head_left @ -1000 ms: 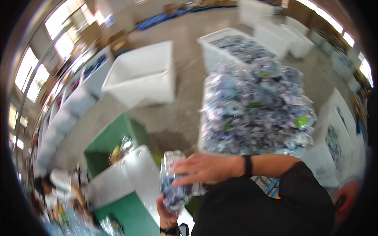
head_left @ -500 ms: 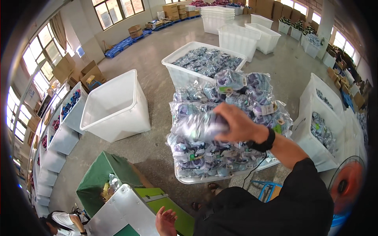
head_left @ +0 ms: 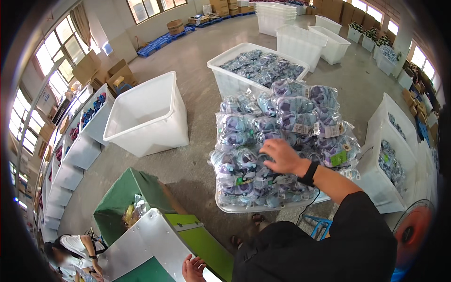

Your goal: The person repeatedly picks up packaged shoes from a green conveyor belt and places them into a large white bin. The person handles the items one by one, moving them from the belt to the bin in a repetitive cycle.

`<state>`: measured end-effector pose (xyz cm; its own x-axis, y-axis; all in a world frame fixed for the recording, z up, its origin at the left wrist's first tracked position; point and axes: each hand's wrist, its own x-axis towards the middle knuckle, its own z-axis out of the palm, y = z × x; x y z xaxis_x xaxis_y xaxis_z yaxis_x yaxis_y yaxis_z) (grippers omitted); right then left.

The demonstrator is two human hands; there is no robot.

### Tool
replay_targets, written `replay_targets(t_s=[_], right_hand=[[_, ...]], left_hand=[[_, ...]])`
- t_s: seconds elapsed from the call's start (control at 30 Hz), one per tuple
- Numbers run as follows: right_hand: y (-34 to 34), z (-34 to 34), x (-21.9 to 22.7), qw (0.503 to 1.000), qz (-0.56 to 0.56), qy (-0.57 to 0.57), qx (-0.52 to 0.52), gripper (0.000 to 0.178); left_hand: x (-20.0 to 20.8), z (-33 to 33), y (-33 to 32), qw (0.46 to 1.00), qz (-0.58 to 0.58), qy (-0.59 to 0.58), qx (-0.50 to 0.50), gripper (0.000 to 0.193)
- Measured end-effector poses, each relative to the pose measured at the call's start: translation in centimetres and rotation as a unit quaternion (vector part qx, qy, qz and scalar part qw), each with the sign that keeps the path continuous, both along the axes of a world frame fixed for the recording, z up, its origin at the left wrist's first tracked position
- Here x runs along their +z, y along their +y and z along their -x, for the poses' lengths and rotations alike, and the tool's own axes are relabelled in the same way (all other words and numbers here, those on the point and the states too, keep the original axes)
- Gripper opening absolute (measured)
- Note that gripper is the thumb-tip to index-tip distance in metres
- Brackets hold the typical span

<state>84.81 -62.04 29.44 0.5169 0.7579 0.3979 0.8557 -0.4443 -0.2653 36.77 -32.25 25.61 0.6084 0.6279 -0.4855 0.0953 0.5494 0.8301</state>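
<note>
Clear plastic bags [head_left: 237, 164] packed with purple and light-blue goods, perhaps shoes, are heaped high on a white tub [head_left: 235, 209] in front of me. Over the near middle of that heap hovers my right hand [head_left: 283, 157], a black band on its wrist. Its fingers are apart and nothing is in them. Down at the lower edge, my left hand [head_left: 193, 269] holds nothing, its fingers loosely bent and apart. It is beside a metal-topped machine [head_left: 145, 242] with a lime-green panel [head_left: 206, 244].
Behind the heap stands another white tub [head_left: 218, 77] full of similar bags. A large white bin [head_left: 145, 117] is at the left. White bins [head_left: 394, 160] and a red fan [head_left: 413, 225] flank my right side. A green cloth-covered container [head_left: 127, 197] and a co-worker [head_left: 77, 254] are lower left.
My right hand has let go of a bag, which now rests among the others on the heap. The whole view has shifted slightly; my left hand stays low.
</note>
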Motion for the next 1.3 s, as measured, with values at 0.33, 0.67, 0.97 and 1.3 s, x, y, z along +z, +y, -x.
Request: replay_targets(t_s=[0.33,0.67,0.97,1.3], right_hand=[[9.5,11.9,1.3,0.970,-0.023,0.134,0.200,0.039],[12.7,17.2,-0.8,0.962,0.046,0.203,0.178,0.038],[14.9,20.8,-4.8,0.955,0.101,0.211,0.183,0.036],[12.0,24.0,-6.8,0.950,0.187,0.208,0.136,0.040]], left_hand=[[-1.6,3.6,2.2,0.999,0.000,0.046,-0.006,0.038],[-6.8,17.7,8.4,0.958,-0.129,0.254,-0.032,0.048],[-14.7,37.1,16.7,0.773,-0.200,0.602,0.013,0.051],[-20.7,45.4,28.8,0.686,-0.278,0.582,0.336,0.069]])
